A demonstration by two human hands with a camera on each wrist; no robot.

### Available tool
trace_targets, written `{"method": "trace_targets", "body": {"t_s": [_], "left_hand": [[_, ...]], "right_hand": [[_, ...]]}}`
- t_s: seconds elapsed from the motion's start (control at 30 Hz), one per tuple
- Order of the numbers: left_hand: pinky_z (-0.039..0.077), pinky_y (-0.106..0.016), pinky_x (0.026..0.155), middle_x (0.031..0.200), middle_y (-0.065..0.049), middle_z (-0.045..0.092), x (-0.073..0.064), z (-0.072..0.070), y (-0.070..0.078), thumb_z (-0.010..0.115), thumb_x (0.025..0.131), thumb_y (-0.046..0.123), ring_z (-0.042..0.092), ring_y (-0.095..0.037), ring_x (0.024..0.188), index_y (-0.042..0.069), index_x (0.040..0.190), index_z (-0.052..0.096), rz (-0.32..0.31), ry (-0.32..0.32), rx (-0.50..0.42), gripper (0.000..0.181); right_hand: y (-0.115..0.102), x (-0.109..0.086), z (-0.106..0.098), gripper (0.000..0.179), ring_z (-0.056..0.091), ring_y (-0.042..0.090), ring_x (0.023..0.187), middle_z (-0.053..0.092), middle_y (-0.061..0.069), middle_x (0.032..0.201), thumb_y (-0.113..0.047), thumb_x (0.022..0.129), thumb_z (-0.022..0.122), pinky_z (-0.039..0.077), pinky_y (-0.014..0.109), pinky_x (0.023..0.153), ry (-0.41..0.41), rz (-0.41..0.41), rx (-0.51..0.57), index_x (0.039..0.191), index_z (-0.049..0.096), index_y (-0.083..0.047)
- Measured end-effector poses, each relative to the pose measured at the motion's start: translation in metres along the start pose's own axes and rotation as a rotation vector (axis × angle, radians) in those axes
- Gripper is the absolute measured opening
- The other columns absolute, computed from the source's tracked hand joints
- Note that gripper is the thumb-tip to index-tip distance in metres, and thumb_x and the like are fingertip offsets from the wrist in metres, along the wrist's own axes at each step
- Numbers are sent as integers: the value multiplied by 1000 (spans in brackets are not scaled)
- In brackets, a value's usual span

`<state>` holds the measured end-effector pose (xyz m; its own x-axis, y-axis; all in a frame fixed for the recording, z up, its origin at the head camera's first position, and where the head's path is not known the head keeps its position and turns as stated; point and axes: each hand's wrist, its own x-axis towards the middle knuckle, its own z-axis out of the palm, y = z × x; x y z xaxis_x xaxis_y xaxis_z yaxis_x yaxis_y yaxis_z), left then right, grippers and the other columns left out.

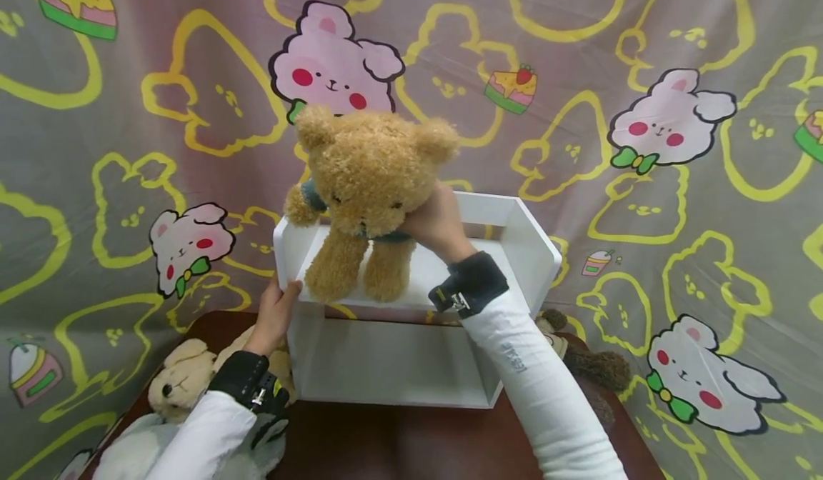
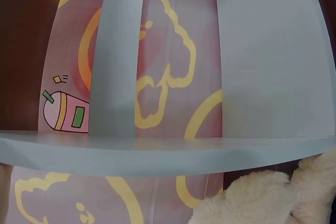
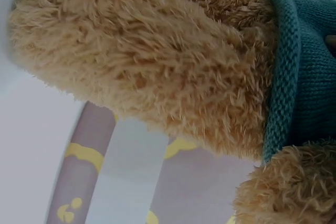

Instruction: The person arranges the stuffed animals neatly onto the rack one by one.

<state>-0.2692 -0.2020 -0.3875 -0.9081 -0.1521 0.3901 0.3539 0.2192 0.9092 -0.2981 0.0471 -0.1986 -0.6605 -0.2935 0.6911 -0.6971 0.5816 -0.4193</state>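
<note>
At lower left of centre, the left side panel of the white shelf [image 1: 392,362] is pinched by the left hand [image 1: 273,317]; a firm hold is advised so the unit is not nudged. Mid-frame, the tan bear [image 1: 373,158] is held upright at the upper board [image 1: 427,269], gripped at its side by the right hand [image 1: 442,219], whose fingers are largely hidden. It is probably best seated squarely, legs forward, before being released gently. Counted: lower left, at least two plush toys [image 1: 183,383]; centre, one shelf, one bear; lower right, at least one brown plush [image 1: 598,371].
</note>
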Motion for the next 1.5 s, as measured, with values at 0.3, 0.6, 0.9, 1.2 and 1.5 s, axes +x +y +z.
{"method": "trace_targets", "body": {"t_s": [0.3, 0.6, 0.9, 1.2, 1.5], "left_hand": [[28, -50, 99, 134, -27, 34, 1, 3, 0, 37, 96, 13, 36, -35, 119, -3, 140, 20, -37, 4, -28, 50], [26, -51, 100, 136, -25, 33, 4, 1, 4, 38, 95, 16, 34, -35, 121, -2, 140, 21, -33, 18, -27, 51], [30, -44, 97, 131, -26, 39, -1, 0, 9, 38, 95, 12, 38, -32, 116, -4, 137, 26, -54, 25, -25, 46], [32, -50, 96, 130, -26, 40, 2, -1, 2, 37, 96, 18, 42, -36, 114, -5, 134, 27, -75, 10, 20, 46], [27, -45, 102, 134, -29, 36, 5, 2, 3, 39, 94, 12, 37, -35, 120, -10, 134, 27, -88, 57, 26, 48]], "right_hand": [[8, -1, 14, 41, 59, 30, 81, 63, 17, 86, -13, 58, 74, 48, 39, 73, 0, 15, -53, 93, 58, 2], [18, 6, 28, 34, 59, 31, 82, 63, 17, 85, -12, 61, 73, 47, 39, 75, -50, 26, -62, 89, 58, 3], [25, 14, 43, 49, 58, 31, 95, 62, 18, 100, -12, 63, 76, 45, 37, 86, -160, 77, 39, 104, 56, 4], [33, 20, 54, 61, 53, 30, 106, 57, 17, 114, -9, 62, 79, 39, 35, 95, -205, 73, 54, 115, 53, 3], [35, 24, 66, 64, 46, 31, 113, 47, 18, 124, -29, 76, 73, 35, 36, 98, -228, 138, -131, 125, 44, 1]]}}
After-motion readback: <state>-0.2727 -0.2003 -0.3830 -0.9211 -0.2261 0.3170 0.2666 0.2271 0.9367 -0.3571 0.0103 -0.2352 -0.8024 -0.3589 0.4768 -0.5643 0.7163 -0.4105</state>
